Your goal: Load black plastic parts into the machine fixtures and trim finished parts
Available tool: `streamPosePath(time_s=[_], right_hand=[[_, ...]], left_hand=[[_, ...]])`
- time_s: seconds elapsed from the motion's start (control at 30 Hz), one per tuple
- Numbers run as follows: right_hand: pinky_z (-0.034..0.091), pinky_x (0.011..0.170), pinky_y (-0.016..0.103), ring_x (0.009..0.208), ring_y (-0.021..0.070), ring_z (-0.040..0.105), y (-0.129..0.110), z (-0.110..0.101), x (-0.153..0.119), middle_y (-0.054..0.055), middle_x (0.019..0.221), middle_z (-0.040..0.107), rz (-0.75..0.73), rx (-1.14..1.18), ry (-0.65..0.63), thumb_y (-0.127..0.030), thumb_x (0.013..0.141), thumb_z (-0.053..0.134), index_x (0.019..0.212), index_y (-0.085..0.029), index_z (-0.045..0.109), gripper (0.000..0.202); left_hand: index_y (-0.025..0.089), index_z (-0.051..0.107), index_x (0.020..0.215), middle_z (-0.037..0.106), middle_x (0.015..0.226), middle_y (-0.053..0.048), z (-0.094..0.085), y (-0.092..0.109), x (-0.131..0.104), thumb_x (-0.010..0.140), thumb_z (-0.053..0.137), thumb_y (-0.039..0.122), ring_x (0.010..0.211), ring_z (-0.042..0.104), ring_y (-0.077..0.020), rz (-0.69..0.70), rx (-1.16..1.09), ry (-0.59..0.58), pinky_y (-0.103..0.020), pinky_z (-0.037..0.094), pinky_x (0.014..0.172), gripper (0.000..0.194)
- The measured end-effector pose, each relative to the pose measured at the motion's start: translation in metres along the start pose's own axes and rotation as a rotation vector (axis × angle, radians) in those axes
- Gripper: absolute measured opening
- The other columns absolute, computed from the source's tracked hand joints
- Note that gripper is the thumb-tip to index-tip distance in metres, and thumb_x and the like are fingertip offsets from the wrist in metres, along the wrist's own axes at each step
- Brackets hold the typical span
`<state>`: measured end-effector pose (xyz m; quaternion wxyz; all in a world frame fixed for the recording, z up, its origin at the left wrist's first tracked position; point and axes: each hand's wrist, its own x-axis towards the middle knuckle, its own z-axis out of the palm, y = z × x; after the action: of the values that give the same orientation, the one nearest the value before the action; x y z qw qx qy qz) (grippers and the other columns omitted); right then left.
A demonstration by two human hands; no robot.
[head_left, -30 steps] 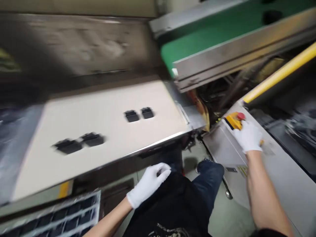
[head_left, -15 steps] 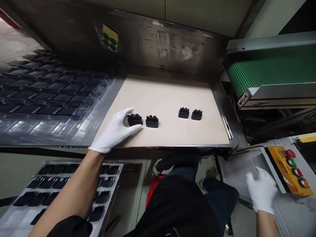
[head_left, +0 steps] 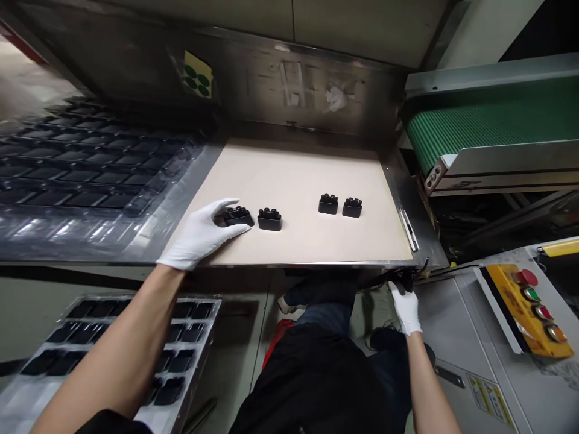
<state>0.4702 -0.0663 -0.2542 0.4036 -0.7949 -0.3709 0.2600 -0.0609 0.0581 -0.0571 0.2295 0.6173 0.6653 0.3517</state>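
Note:
My left hand (head_left: 203, 232), in a white glove, curves around the leftmost black block with short round posts on top (head_left: 238, 217). Its thumb lies along the front and its fingers stay apart behind; whether they touch the block is unclear. A similar black block (head_left: 270, 219) stands just to the right. Two more, a black block (head_left: 328, 204) and its neighbour (head_left: 351, 207), stand farther right on the tan sheet (head_left: 294, 175). Below the table's front edge, my gloved right hand (head_left: 406, 308) is closed at a dark fitting (head_left: 401, 278); its fingertips are partly hidden.
Clear trays of black parts (head_left: 90, 157) cover the table's left side; another tray (head_left: 181, 360) sits lower left. A cutter-like tool (head_left: 408, 229) lies by the sheet's right edge. A green conveyor (head_left: 488, 114) and a yellow button box (head_left: 525, 310) are at right.
My right hand has moved left from beside the button box to the dark fitting under the table edge. My left hand stays around the leftmost block. The view has shifted slightly.

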Motion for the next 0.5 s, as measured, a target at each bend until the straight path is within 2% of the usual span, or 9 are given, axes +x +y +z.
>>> streamPosePath(time_s=[0.1,0.17,0.3,0.5], right_hand=[[0.057,0.102,0.046,0.115,0.0357,0.073,0.005,0.022,0.009,0.026,0.118,0.079,0.03,0.111,0.037,-0.071,0.069,0.07,0.109,-0.009,0.077,0.073],[0.057,0.101,0.047,0.115,0.0358,0.073,0.006,0.028,0.014,0.027,0.12,0.078,0.041,0.142,0.051,-0.07,0.067,0.072,0.109,-0.009,0.076,0.073],[0.057,0.101,0.049,0.114,0.0387,0.074,0.004,0.029,0.02,0.028,0.116,0.078,0.016,0.115,0.038,-0.07,0.065,0.069,0.104,-0.011,0.076,0.071],[0.058,0.097,0.055,0.116,0.0443,0.072,-0.011,0.02,0.029,0.031,0.109,0.078,-0.095,-0.056,0.086,-0.071,0.07,0.058,0.102,-0.01,0.074,0.07]], left_hand=[[0.017,0.068,0.141,0.073,0.136,-0.011,0.001,-0.005,0.002,0.071,0.085,0.051,0.126,0.069,-0.0307,0.02,0.002,0.015,-0.044,0.049,0.12,0.08],[0.016,0.068,0.14,0.072,0.138,-0.012,0.002,-0.008,0.004,0.07,0.086,0.051,0.128,0.068,-0.0311,0.039,-0.006,0.018,-0.045,0.048,0.121,0.08],[0.012,0.067,0.138,0.072,0.138,-0.013,0.004,-0.006,0.007,0.066,0.089,0.048,0.127,0.067,-0.0305,0.023,-0.05,0.023,-0.045,0.049,0.119,0.084],[0.011,0.07,0.128,0.074,0.128,-0.012,0.006,0.005,0.006,0.054,0.097,0.033,0.119,0.068,-0.0292,-0.048,-0.303,0.005,-0.046,0.048,0.118,0.082]])
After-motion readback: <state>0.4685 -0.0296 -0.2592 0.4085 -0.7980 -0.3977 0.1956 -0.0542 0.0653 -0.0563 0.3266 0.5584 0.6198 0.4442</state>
